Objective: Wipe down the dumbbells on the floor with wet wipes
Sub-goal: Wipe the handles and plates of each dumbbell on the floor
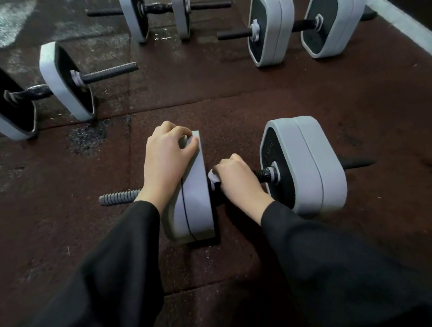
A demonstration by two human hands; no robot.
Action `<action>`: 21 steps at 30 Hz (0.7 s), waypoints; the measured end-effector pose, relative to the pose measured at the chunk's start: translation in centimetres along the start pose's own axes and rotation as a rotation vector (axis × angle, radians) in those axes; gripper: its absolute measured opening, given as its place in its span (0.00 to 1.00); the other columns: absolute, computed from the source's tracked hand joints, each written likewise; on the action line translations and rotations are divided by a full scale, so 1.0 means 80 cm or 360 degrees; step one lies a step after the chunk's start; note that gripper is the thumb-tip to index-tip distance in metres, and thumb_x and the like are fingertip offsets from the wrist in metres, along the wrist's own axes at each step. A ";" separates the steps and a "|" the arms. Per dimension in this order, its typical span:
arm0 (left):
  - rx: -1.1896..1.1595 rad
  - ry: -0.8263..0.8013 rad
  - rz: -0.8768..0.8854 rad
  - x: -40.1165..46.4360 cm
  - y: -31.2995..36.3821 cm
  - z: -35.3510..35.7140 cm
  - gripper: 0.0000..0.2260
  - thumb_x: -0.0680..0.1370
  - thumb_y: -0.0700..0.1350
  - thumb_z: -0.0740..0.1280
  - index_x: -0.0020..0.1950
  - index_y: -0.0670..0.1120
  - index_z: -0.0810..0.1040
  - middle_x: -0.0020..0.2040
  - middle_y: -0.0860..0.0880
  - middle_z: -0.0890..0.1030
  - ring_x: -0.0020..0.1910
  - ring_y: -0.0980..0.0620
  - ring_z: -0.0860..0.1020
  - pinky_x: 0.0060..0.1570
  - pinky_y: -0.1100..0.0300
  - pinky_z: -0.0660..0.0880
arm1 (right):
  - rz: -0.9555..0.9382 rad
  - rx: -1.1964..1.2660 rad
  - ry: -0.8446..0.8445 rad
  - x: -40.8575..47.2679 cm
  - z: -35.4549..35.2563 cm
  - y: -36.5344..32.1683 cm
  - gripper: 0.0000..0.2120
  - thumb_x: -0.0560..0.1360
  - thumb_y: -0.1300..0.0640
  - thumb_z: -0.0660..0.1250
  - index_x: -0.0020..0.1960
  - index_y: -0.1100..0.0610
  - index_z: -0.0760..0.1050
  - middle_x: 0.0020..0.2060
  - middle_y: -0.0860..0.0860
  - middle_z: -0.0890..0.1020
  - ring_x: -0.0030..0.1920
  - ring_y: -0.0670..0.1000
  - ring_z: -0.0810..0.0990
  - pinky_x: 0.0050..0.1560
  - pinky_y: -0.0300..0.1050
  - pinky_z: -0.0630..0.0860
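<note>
Scene: 4 grey-plated dumbbells lie on a dark red rubber floor (pixel 363 112); a person in black sleeves crouches over the nearest dumbbell (pixel 302 168), which lies crosswise just in front of them.
Step in hand: wiping the bar between the plates, by my reading.
Right hand (pixel 237 179): curled down around the bar beside the left plate (pixel 194 199), clamped on a white wipe (pixel 214 177) that peeks out past the knuckles.
Left hand (pixel 167 157): laid over the top of the left plate, fingers hooked over its upper corner, steadying it.
Doing it well: keep the left hand pressing so the dumbbell cannot roll; slide and twist the wipe along the bar toward the right plate (pixel 304 165), working into the threads and the collar.
Other dumbbells: 1 far left (pixel 51 81), 1 top centre (pixel 158 9), 1 top right (pixel 299 22), all well apart from the hands.
</note>
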State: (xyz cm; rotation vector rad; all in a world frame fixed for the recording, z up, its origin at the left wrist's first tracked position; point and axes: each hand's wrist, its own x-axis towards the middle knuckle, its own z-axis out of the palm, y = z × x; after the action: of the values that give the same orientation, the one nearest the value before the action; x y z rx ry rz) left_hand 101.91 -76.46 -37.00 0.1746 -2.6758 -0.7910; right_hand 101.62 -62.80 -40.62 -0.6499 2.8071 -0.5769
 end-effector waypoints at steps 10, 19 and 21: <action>-0.0003 0.0000 0.0007 0.001 0.001 0.000 0.09 0.75 0.44 0.66 0.50 0.40 0.81 0.48 0.43 0.77 0.52 0.44 0.75 0.54 0.51 0.70 | -0.0354 -0.0121 0.0390 -0.037 0.039 0.026 0.16 0.71 0.64 0.55 0.51 0.64 0.78 0.46 0.57 0.80 0.45 0.56 0.73 0.36 0.50 0.79; -0.0014 -0.0010 0.0001 -0.001 0.001 -0.001 0.09 0.75 0.44 0.66 0.51 0.40 0.81 0.48 0.43 0.77 0.52 0.45 0.74 0.55 0.51 0.70 | -0.0203 -0.0158 0.0597 -0.073 0.060 0.040 0.14 0.72 0.63 0.56 0.49 0.63 0.78 0.53 0.55 0.77 0.52 0.52 0.70 0.42 0.43 0.78; -0.0018 -0.0011 -0.0003 0.000 0.001 -0.002 0.09 0.75 0.44 0.66 0.51 0.41 0.81 0.48 0.43 0.77 0.52 0.45 0.74 0.55 0.52 0.69 | -0.0092 -0.0081 0.0657 -0.076 0.065 0.046 0.14 0.71 0.64 0.54 0.48 0.65 0.77 0.51 0.57 0.79 0.53 0.52 0.69 0.47 0.44 0.76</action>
State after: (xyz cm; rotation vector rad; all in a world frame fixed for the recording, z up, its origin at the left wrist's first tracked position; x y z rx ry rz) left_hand 101.98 -76.49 -36.86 0.1720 -2.6775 -0.8083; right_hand 107.01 -58.65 -46.23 -0.6922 3.2023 -0.7256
